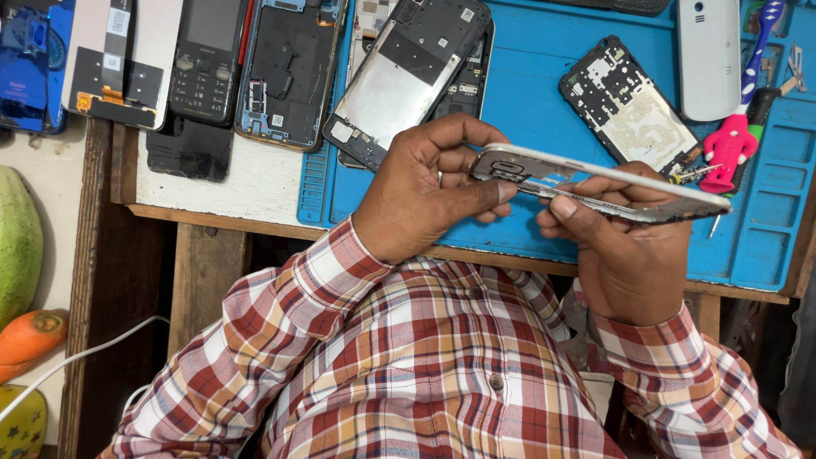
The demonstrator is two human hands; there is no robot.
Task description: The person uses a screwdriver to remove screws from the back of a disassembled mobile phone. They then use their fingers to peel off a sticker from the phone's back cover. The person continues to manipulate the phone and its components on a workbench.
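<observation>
Both my hands hold a thin silver phone frame [629, 180] edge-on above the front of the blue work mat [535, 93]. My left hand [425, 187] pinches its left end with the thumb on the edge. From below, my right hand [625, 255] supports the frame, thumb pressed on its near edge. Red, white and tan plaid sleeves cover both forearms.
On the mat and the white board lie several opened phones and parts: a dark back cover [408, 72], a circuit frame [629, 106], a keypad phone [206, 55], a white phone [707, 55], a pink-handled tool [729, 144]. A carrot [30, 336] and a white cable [76, 361] lie at left.
</observation>
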